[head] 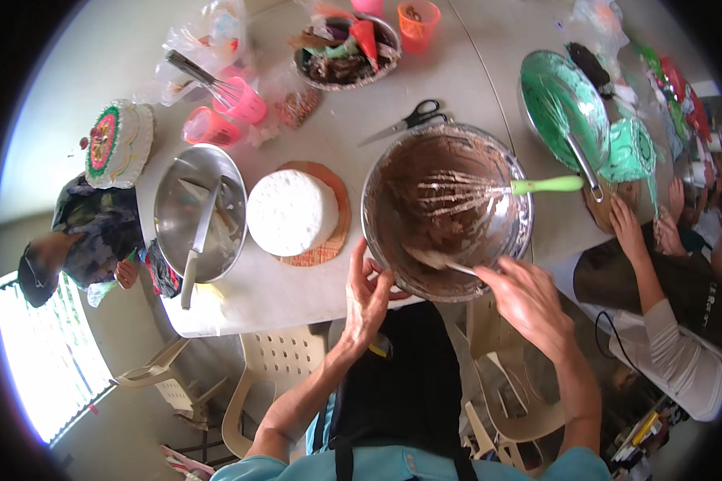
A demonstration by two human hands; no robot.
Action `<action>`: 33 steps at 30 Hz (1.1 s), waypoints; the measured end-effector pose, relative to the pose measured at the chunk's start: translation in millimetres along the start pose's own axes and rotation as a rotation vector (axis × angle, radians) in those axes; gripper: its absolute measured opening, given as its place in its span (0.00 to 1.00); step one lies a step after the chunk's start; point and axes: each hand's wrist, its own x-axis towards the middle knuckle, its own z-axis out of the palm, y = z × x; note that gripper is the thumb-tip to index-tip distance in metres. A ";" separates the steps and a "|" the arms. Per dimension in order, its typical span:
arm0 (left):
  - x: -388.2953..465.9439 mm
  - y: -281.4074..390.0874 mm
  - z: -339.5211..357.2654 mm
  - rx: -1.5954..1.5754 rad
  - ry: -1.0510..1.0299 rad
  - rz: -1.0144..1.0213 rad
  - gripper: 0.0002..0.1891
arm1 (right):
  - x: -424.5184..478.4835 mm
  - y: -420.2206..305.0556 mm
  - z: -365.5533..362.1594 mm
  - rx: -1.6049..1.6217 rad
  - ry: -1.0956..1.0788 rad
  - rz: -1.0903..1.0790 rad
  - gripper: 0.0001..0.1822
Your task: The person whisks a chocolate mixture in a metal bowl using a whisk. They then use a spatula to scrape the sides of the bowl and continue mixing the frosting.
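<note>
A large metal bowl (370, 198) smeared with brown frosting stands at the table's near edge. My left hand (367, 294) grips its near left rim. In my right hand (526, 297) is the handle of a spatula (430, 258), whose coated head lies inside the bowl near its lower wall. A balloon whisk with a green handle (547, 184) rests across the bowl, its wires coated brown. Left of the bowl, a round white block, perhaps a cake or foam form (292, 212), sits on an orange-brown round board (342, 213).
A steel bowl (162, 210) holding a knife (204, 231) stands left. Black-handled scissors (418, 117) lie behind the brown bowl. A green-smeared bowl (598, 114) and a green-frosted cake (629, 150) are right, near a co-worker's hand (626, 222). Another person (96, 228) is at far left, beside a decorated cake (123, 144).
</note>
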 end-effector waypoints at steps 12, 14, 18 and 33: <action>8.8 -2.6 -13.3 0.102 0.013 0.022 0.34 | -6.3 -2.2 -48.1 -0.056 -0.139 0.236 0.17; 8.9 -3.8 -13.9 0.109 0.013 0.022 0.34 | -8.7 -1.0 -60.0 -0.140 -0.202 0.220 0.18; 8.1 -0.4 -13.0 0.106 0.010 0.026 0.34 | -8.9 4.7 -55.1 -0.246 -0.263 0.146 0.19; 12.6 -2.8 -21.4 0.114 -0.024 0.027 0.34 | 7.0 18.5 -63.6 0.158 -0.108 0.335 0.10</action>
